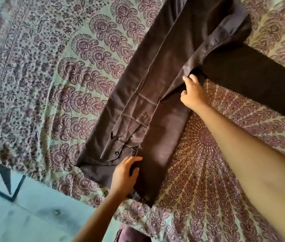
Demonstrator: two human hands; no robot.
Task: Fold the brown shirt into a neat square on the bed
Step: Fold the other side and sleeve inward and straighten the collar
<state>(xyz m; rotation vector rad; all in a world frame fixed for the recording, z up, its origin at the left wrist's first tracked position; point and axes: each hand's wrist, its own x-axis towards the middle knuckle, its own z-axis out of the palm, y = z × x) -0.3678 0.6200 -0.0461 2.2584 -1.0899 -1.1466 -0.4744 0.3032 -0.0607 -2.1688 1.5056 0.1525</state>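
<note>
**A:** Where is the brown shirt [155, 88]?

**B:** On the bed [47, 88], laid out as a long band from the near left edge toward the far right. One side is already turned in over the body. A dark button [116, 152] shows on the front, close to the near end.

**A:** What is the left hand [126, 173] doing?

**B:** Its thumb and curled fingers are closed on the turned-in edge near the hem, close to the near edge of the bed. I judge that it pins this end so the long fold does not slip.

**A:** And the right hand [193, 91]?

**B:** It is farther off, where the sleeve [253, 79] joins the body. Its fingertips are tucked into the cloth there, pinching it. The sleeve lies flat, stretched out to the right across the printed cover.

**A:** Why grip just there?

**B:** I think that junction is the hinge. Holding it lets the sleeve or that side swing over the body along a clean line.

**A:** How far along is the task?

**B:** Early to midway, by my reckoning. The sleeve is not yet folded in, and the band has not been folded crosswise into a square.
</note>
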